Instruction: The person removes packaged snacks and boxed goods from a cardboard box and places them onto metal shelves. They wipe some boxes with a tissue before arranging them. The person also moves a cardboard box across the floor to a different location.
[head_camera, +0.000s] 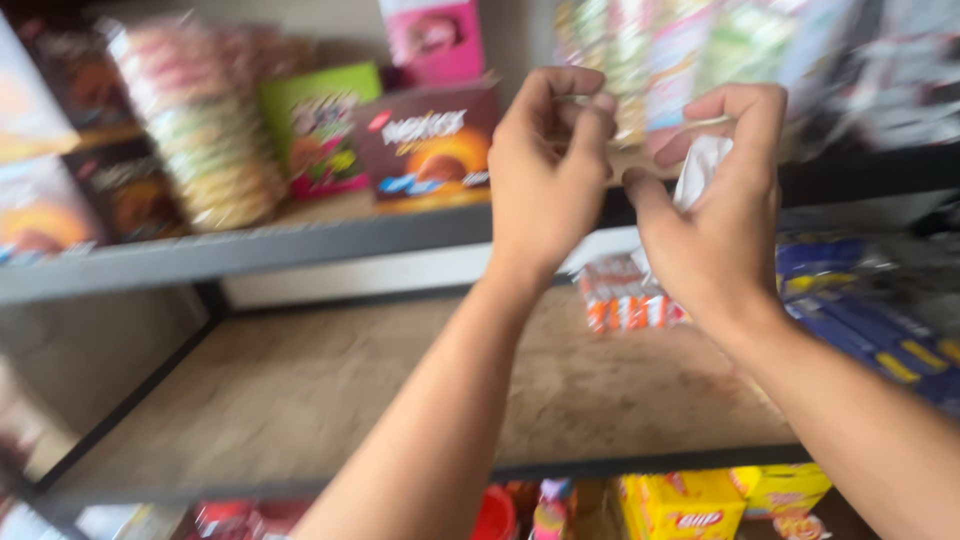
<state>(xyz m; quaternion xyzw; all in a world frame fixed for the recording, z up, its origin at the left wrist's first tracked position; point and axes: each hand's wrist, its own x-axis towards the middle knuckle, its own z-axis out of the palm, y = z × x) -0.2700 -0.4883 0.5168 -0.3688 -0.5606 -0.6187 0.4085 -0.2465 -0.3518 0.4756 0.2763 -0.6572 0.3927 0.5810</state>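
- Left hand raised before upper shelf, fingers curled, tips pinched together; something thin and pale possibly between them, too blurred to tell.
- Right hand just beside left, closed around crumpled white wrapper; wrapper pinned between thumb and forefinger, upper end poking out above thumb.
- Hands near each other, not touching; both level with front edge of upper shelf.
- Brown box on upper shelf, directly behind left hand; green box to its left, pink box above.
- Stack of round packs further left, leaning.
- Middle shelf below forearms; orange-and-white packets at back, under hands; blue-and-yellow packets at right.
- Yellow boxes on lowest level, bottom right.
- Whole view motion-blurred; fine detail unreadable.
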